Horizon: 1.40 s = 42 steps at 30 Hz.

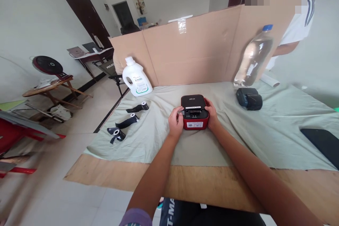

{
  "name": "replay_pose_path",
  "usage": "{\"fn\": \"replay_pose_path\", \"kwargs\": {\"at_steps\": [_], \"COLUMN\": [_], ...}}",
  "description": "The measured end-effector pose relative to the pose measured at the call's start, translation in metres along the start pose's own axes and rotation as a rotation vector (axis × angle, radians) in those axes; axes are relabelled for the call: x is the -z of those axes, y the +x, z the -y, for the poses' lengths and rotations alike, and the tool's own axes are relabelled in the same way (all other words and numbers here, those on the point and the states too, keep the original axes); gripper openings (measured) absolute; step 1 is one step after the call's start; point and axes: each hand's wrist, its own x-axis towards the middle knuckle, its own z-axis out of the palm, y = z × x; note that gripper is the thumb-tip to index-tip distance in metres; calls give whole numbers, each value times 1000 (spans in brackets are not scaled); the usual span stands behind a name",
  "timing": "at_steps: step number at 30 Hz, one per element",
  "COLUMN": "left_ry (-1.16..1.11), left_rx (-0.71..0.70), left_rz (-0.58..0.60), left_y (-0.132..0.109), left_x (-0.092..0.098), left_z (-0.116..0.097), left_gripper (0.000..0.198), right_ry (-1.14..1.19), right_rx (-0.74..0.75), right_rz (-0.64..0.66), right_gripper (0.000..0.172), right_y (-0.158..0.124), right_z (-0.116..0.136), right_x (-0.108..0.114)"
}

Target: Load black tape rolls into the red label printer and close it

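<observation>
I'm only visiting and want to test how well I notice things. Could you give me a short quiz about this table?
1. True or false: the left hand and right hand both hold the red printer.
2. How many black rolls lie on the cloth to the printer's left?
3. What leans against the cardboard wall on the right? A. clear bottle B. broom C. umbrella
Key: 1 true; 2 three; 3 A.

Wood table (212, 183) w/ green cloth (265, 137); red printer (194, 114) atop.
</observation>
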Motion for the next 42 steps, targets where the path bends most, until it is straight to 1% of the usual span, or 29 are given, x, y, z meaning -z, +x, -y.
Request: {"fn": "replay_pose_path", "kwargs": {"at_steps": [5, 7, 11, 13, 15, 17, 23, 27, 30, 35, 39, 42], "left_ry": [56, 73, 54, 41, 36, 40, 54, 57, 39, -38, 23, -27], "left_rx": [-37, -46, -33, -30, -38, -37, -21, -11, -6, 70, 128, 246], "left_rz": [-3, -2, 10, 14, 21, 28, 11, 8, 11, 11, 47, 45], "left_y": [2, 1, -3, -5, -6, -6, 1, 4, 5, 9, 19, 33], "left_x": [-1, -1, -1, -1, 0, 1, 1, -1, -2, 0, 6, 5], "left_z": [-1, -1, -1, -1, 0, 1, 1, 2, 3, -4, -8, -4], "left_gripper": [28, 28, 33, 36, 38, 38, 30, 30, 30, 25, 20, 21], "right_ry": [-54, -64, -97, -113, -108, -93, -31, -24, -33, -61, -52, -48], "right_rx": [-50, -44, 18, 16, -17, -47, -62, -88, -83, -33, -14, -17], "right_rz": [65, 76, 43, 22, -2, -19, -1, -39, -29, 23, 39, 46], "right_gripper": [50, 48, 40, 45, 53, 56, 45, 46, 46, 41, 46, 50], "right_y": [2, 1, -5, -8, -9, -7, -1, 1, 0, -3, -2, -1], "right_z": [13, 14, 11, 10, 10, 10, 12, 16, 16, 8, 2, 1], "right_x": [-1, 0, 1, 2, 3, 3, 0, -4, -3, 4, 8, 8]}}
